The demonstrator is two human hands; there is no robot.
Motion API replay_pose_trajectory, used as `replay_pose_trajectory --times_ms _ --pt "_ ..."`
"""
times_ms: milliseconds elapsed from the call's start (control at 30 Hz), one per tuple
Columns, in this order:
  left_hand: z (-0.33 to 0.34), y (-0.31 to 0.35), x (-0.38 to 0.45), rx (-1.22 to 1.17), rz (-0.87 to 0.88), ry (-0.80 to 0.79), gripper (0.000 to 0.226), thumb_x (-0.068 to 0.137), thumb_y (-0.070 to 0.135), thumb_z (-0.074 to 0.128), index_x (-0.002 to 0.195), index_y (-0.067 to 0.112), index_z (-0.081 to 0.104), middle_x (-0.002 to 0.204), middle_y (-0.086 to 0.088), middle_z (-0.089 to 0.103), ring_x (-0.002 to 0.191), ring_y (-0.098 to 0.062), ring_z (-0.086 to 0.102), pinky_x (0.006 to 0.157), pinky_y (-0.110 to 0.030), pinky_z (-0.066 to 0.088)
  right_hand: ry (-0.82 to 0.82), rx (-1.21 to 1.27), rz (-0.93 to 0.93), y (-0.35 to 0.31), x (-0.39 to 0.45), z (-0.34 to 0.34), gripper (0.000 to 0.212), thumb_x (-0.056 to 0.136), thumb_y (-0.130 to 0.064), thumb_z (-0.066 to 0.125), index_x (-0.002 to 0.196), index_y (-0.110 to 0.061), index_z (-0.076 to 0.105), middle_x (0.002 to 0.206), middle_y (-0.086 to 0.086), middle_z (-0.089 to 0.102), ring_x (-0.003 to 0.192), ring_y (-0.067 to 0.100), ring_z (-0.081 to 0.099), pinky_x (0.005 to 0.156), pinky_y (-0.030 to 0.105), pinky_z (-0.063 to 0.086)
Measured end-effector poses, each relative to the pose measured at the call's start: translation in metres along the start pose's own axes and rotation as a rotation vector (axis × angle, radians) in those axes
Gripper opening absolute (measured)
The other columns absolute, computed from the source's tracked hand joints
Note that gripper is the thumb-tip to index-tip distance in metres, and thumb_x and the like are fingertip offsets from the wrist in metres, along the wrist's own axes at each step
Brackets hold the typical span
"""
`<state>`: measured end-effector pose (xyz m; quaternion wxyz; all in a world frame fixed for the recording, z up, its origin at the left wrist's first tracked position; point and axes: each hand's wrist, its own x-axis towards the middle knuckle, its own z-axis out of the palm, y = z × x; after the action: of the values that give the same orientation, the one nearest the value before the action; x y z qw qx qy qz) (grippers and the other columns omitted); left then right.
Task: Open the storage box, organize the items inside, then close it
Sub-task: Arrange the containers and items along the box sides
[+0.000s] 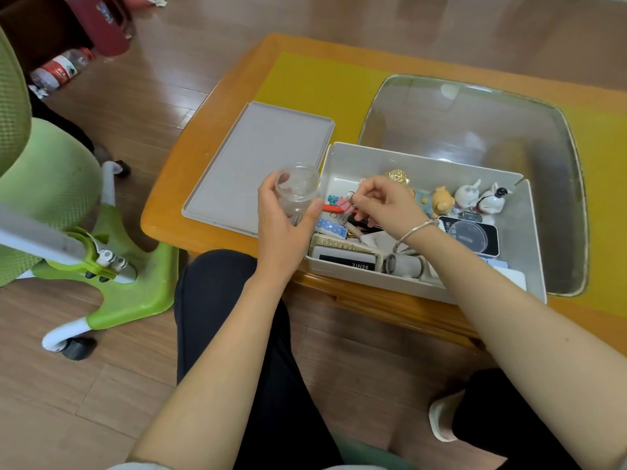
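Wood-plank floor, orange low table with glass inset. On table: open storage box, cluttered; grey lid just left of box. Left hand wrapped around clear jar, at box's left wall. Right hand over box, fingertips pinching pink binder clip. Risk: clip slipping beside jar mouth, or jar tipping.
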<state>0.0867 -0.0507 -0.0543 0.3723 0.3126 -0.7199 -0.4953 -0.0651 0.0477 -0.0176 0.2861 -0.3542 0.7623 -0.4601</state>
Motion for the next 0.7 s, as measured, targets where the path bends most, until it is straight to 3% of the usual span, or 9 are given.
replay_pose_trajectory --times_ms 100,233,367,500,600,700 --pt "0.007 0.008 -0.001 0.088 0.042 0.036 0.068 0.079 0.029 0.076 0.134 0.020 0.038 0.128 0.006 0.046 0.117 -0.005 0.041 0.091 -0.003 0.033 0.061 0.055 -0.008 -0.001 -0.006 -0.008 0.018 0.090 -0.006 0.058 0.076 -0.017 0.053 0.064 0.000 0.060 0.049 -0.001 0.056 0.049 0.017 0.047" --pt "0.023 0.014 -0.006 0.141 0.043 0.007 0.067 0.076 0.027 0.079 0.127 0.032 0.036 0.116 0.032 0.038 0.117 -0.005 0.040 0.099 -0.027 0.044 0.168 0.083 -0.076 -0.007 -0.013 -0.020 0.019 0.088 -0.006 0.059 0.073 -0.016 0.056 0.064 -0.001 0.062 0.056 0.006 0.058 0.051 0.014 0.046" --pt "0.032 0.015 -0.006 0.217 0.049 -0.014 0.067 0.078 0.027 0.079 0.130 0.024 0.038 0.120 0.014 0.043 0.116 -0.012 0.042 0.096 -0.043 0.047 0.216 0.177 -0.116 -0.013 -0.018 -0.029 0.018 0.089 -0.006 0.059 0.074 -0.017 0.057 0.062 -0.002 0.064 0.057 0.013 0.060 0.052 0.014 0.044" --pt "0.032 0.014 -0.004 0.299 0.072 -0.032 0.073 0.080 0.030 0.077 0.140 0.023 0.035 0.133 0.005 0.048 0.120 -0.012 0.038 0.099 -0.036 0.043 0.154 0.155 -0.188 -0.022 -0.019 -0.026 0.013 0.088 -0.010 0.063 0.078 -0.018 0.061 0.060 -0.008 0.066 0.055 0.009 0.058 0.055 0.018 0.048" --pt "0.031 0.015 -0.004 0.320 0.087 -0.063 0.067 0.081 0.032 0.075 0.138 0.024 0.039 0.132 0.005 0.049 0.118 -0.010 0.037 0.098 -0.038 0.043 0.109 0.058 -0.244 -0.029 -0.016 -0.017 0.009 0.083 -0.016 0.070 0.077 -0.022 0.067 0.067 -0.011 0.068 0.058 0.003 0.057 0.061 0.022 0.050" --pt "0.030 0.014 -0.003 0.262 0.041 -0.070 0.067 0.081 0.029 0.075 0.137 0.027 0.038 0.133 0.007 0.047 0.117 -0.006 0.036 0.100 -0.040 0.043 0.097 0.001 -0.251 -0.030 -0.010 -0.010 0.002 0.082 -0.019 0.072 0.081 -0.020 0.071 0.070 -0.016 0.065 0.056 0.004 0.049 0.058 0.013 0.042"
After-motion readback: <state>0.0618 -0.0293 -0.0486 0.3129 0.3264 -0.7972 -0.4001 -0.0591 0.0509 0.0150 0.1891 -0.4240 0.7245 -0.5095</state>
